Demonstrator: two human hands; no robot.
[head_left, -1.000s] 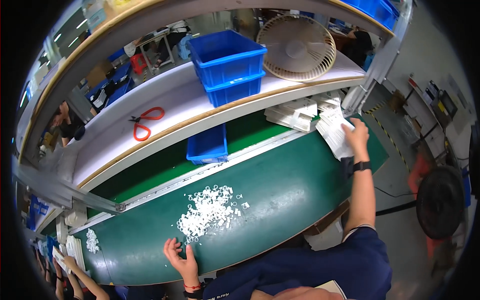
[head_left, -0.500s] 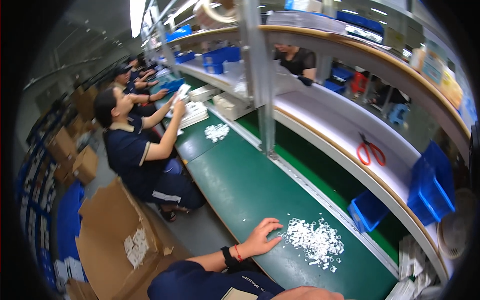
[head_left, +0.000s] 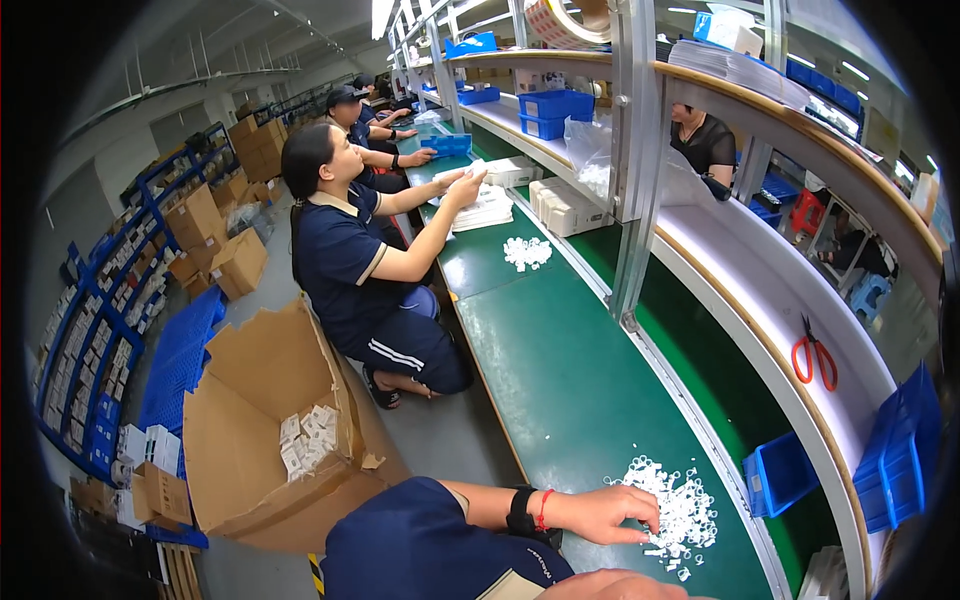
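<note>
We see the left hand (head_left: 612, 514) half-curled, white pieces (head_left: 686, 510) heaped to its right. We cannot tell if it holds any.

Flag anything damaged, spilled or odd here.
The carton left of the table looks damaged: ragged along the top. Stray bits lie around the white pile at the left hand, probably just loose parts, not a spill.

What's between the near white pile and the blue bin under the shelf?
From the white pile: a strip of green tabletop, then the metal rail, in the head view.
</note>
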